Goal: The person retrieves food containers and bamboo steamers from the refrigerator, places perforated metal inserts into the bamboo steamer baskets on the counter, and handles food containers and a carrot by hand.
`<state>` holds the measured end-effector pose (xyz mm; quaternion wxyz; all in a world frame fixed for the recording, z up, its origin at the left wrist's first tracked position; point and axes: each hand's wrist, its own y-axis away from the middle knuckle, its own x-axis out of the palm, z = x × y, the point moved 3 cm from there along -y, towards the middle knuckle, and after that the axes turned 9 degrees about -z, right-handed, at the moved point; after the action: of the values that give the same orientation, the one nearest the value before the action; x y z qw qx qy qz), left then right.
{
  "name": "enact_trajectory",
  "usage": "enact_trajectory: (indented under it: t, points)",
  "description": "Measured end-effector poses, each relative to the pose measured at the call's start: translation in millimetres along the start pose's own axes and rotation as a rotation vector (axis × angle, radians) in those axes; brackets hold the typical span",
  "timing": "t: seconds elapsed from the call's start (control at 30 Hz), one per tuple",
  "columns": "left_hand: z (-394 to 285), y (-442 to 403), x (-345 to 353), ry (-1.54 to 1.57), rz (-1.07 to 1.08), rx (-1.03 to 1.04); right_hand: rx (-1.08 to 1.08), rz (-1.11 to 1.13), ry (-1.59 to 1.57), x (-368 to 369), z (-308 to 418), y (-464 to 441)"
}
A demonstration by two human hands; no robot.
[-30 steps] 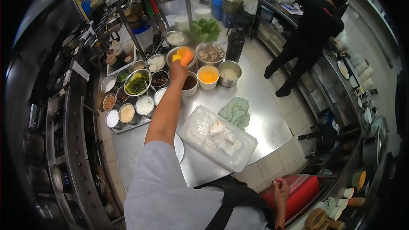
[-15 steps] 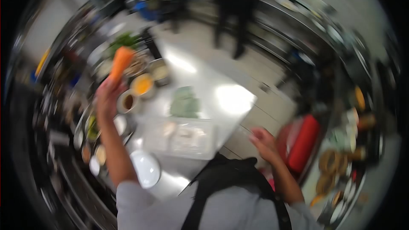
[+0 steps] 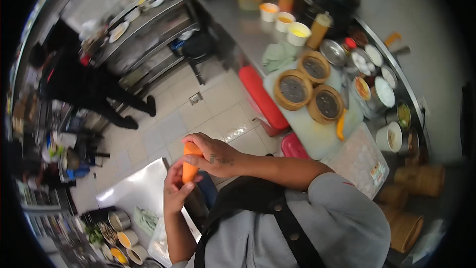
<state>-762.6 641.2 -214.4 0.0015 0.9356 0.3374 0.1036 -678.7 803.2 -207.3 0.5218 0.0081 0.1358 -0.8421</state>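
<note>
A thick, smooth orange carrot (image 3: 192, 163) is held between both hands in front of my chest. My left hand (image 3: 176, 188) wraps round its lower part from the left. From above and the right, my right hand (image 3: 214, 155) closes round its upper part, covering much of its side. Below the hands, on the left, lies the steel table (image 3: 148, 181), with a green cloth (image 3: 147, 220) on it.
To the right, a counter carries a cutting board (image 3: 347, 121) with bamboo steamers (image 3: 293, 89), a yellow-handled tool (image 3: 340, 125) and several tubs. A red cooler-like box (image 3: 263, 100) stands by the counter. A person in dark clothes (image 3: 84, 79) stands further off.
My view has turned right, toward the steamer counter. The carrot, previously raised in my left hand over the steel table, is now in front of me, and my right hand has taken hold of it.
</note>
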Motion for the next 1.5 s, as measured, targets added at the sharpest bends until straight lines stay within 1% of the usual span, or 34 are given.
enact_trajectory:
  t: [0.07,0.1,0.17,0.2,0.23,0.27,0.3,0.33,0.37,0.4,0.43,0.47,0.5,0.57,0.63,0.7,0.77,0.8,0.83,0.87,0.9,0.93,0.97,1.0,1.07,1.13,1.2,1.23,1.27,1.33,1.37,1.4,1.43,1.5]
  points:
    - [13.2,-37.3,51.8,-0.089,-0.003,-0.021,-0.056,-0.104,0.147,-32.8,-17.8,9.3]
    - [20.5,-54.1,65.3,-0.096,0.027,-0.022,-0.055,-0.135,0.152,-53.3,-20.0,13.8]
    - [44.2,-82.2,87.2,-0.27,0.232,-0.23,0.127,-0.141,0.06,-94.9,-29.1,24.1]
    - [49.1,-95.1,97.8,-0.28,0.242,-0.227,0.262,-0.269,0.038,-116.2,-35.1,30.2]
    - [55.6,-105.6,110.0,-0.279,0.262,-0.272,0.303,-0.394,0.139,-142.2,-35.0,38.9]
    - [64.5,-116.2,120.5,-0.278,0.28,-0.317,0.26,-0.551,0.169,-165.8,-49.5,48.5]
    - [78.0,-131.4,128.5,-0.331,0.272,-0.14,0.143,-0.705,0.259,-189.0,-79.0,58.7]
    - [76.5,-142.1,145.6,-0.334,0.278,-0.135,0.12,-0.788,0.495,-213.9,-72.1,71.2]
    - [68.0,-155.0,167.6,-0.458,0.351,0.055,0.131,-0.893,0.684,-232.6,-79.7,85.5]
    - [61.6,-169.1,187.2,-0.578,0.419,0.247,0.22,-0.931,0.767,-248.6,-82.0,97.6]
    - [66.0,-188.9,200.0,-0.674,0.483,0.248,0.308,-0.962,0.85,-261.3,-83.9,106.6]
    - [73.1,-209.5,208.6,-0.771,0.545,0.249,0.341,-1.002,0.858,-268.3,-88.1,112.9]
    - [78.7,-228.1,217.6,-0.77,0.54,0.254,0.372,-1.045,0.869,-274.4,-91.9,116.5]
    - [91.8,-266.1,234.5,-0.624,0.495,0.234,0.394,-1.043,0.918,-280.0,-96.9,114.0]
    - [110.5,-311.9,242.7,-0.674,0.507,0.274,0.466,-1.039,0.947,-279.7,-102.3,106.6]
    - [123.2,-355.8,254.3,-0.723,0.52,0.312,0.485,-1.013,0.989,-276.8,-107.4,92.6]
    - [131.6,-391.5,280.5,-0.679,0.696,0.559,0.511,-0.988,1.04,-275.2,-111.3,72.3]
    - [145.6,-413.2,289.9,-0.663,0.705,0.552,0.609,-0.974,1.045,-274.7,-113.7,62.3]
    - [162.8,-428.3,301.5,-0.7,0.841,0.65,0.712,-0.956,1.048,-273.3,-117.0,55.1]
    - [175.7,-438.9,310.6,-0.732,0.976,0.752,0.732,-0.953,1.061,-270.8,-119.7,49.0]
    - [177.7,-448.1,316.2,-0.716,0.984,0.742,0.72,-0.957,1.131,-268.2,-122.0,44.3]
    - [182.7,-456.9,318.8,-0.843,1.072,0.691,0.704,-0.96,1.194,-265.3,-125.6,39.7]
    - [186.5,-468.7,317.7,-0.978,1.16,0.638,0.622,-0.957,1.284,-262.8,-132.5,37.2]
    - [190.2,-483.0,314.2,-0.98,1.173,0.632,0.635,-0.961,1.276,-257.9,-128.6,25.0]
    - [202.5,-516.3,305.2,-1.185,0.99,0.464,0.731,-0.899,1.162,-247.5,-116.1,4.9]
    - [194.7,-559.1,277.0,-1.135,0.868,0.611,0.732,-0.925,1.105,-235.9,-117.9,-12.5]
    - [159.5,-601.5,252.3,-1.197,0.721,0.494,0.795,-0.805,1.148,-223.3,-122.0,-27.7]
    - [165.0,-629.9,237.6,-1.179,0.676,0.563,0.787,-0.87,1.192,-216.2,-138.8,-21.1]
    - [169.0,-658.6,225.0,-1.159,0.625,0.633,0.798,-0.884,1.191,-212.3,-145.6,-21.4]
    - [147.9,-702.3,208.6,-1.213,0.516,0.635,0.766,-0.851,1.204,-206.4,-154.8,-29.4]
    - [137.4,-718.0,199.6,-1.143,0.465,0.661,0.76,-0.864,1.209,-204.5,-159.9,-35.2]
    - [127.5,-732.0,194.5,-1.069,0.41,0.689,0.678,-0.891,1.162,-204.2,-164.0,-43.2]
    - [123.6,-744.2,193.0,-1.06,0.407,0.706,0.594,-0.916,1.116,-205.2,-166.4,-51.1]
    - [120.1,-763.0,183.8,-0.777,0.147,0.502,0.552,-0.865,1.095,-212.9,-162.8,-83.6]
